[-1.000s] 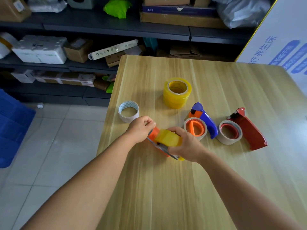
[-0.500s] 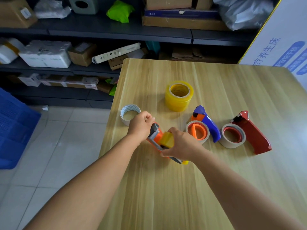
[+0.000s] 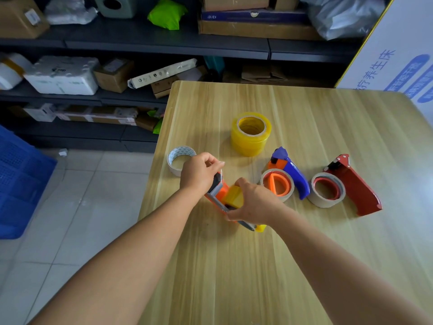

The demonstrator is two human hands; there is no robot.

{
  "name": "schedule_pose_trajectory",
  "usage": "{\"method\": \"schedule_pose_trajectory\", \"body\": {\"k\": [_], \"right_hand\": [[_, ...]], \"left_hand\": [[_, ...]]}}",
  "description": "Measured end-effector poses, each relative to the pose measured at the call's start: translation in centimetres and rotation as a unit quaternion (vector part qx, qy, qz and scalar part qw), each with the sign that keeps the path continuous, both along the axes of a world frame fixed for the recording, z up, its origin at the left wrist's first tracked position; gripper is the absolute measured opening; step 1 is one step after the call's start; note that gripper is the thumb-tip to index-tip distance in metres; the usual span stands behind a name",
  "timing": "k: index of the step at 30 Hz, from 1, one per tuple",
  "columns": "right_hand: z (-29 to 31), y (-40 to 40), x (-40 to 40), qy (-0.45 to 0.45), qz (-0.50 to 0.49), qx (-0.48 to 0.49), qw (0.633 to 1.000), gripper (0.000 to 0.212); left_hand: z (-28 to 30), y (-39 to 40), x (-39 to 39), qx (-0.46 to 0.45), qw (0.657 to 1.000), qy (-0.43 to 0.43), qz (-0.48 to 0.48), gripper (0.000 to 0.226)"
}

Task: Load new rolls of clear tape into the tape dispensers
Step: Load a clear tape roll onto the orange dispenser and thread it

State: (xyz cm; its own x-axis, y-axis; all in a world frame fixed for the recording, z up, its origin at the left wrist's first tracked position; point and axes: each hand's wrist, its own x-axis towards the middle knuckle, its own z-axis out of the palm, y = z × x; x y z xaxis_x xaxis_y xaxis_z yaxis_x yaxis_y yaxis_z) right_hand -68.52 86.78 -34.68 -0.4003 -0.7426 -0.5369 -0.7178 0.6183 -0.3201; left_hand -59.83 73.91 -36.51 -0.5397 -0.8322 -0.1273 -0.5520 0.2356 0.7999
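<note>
An orange tape dispenser (image 3: 219, 193) lies tilted near the table's left edge with a yellowish clear tape roll (image 3: 235, 196) in it. My right hand (image 3: 254, 202) wraps around that roll and the dispenser body. My left hand (image 3: 200, 172) pinches at the dispenser's front end, apparently a strip of tape. A stack of fresh yellowish tape rolls (image 3: 250, 133) stands further back. A blue-and-orange dispenser (image 3: 290, 175) and a red dispenser (image 3: 351, 186) lie to the right, each holding a nearly spent cardboard core.
An empty tape core (image 3: 180, 160) stands by the left edge of the wooden table (image 3: 257, 266). Dark shelves (image 3: 140, 43) with boxes run behind. A blue crate (image 3: 16, 179) sits on the tiled floor at left, and a white printed box (image 3: 398, 55) at the back right.
My left hand has lifted slightly at the dispenser's front end. My right hand has closed further over the roll, and the dispenser has tipped more upright.
</note>
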Motion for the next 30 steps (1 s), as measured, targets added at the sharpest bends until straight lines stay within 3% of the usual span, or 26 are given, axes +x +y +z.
{"method": "schedule_pose_trajectory", "body": {"k": [12,19,24,30], "right_hand": [[-0.3,0.1,-0.4,-0.018,-0.051,-0.018,0.998,0.081],[0.1,0.0,-0.5,-0.028,-0.053,-0.023,0.998,0.078],[0.2,-0.2,-0.4,-0.024,-0.037,-0.01,0.999,0.078],[0.5,0.0,-0.4,-0.01,-0.042,-0.011,0.999,0.077]], "left_hand": [[-0.1,-0.2,0.4,0.038,0.999,0.008,0.027,0.015],[0.0,-0.2,1.1,0.005,0.999,-0.039,0.038,0.016],[0.0,-0.7,1.1,0.032,0.996,-0.065,0.056,0.021],[-0.1,-0.9,0.8,0.124,0.99,-0.028,0.068,0.021]]}}
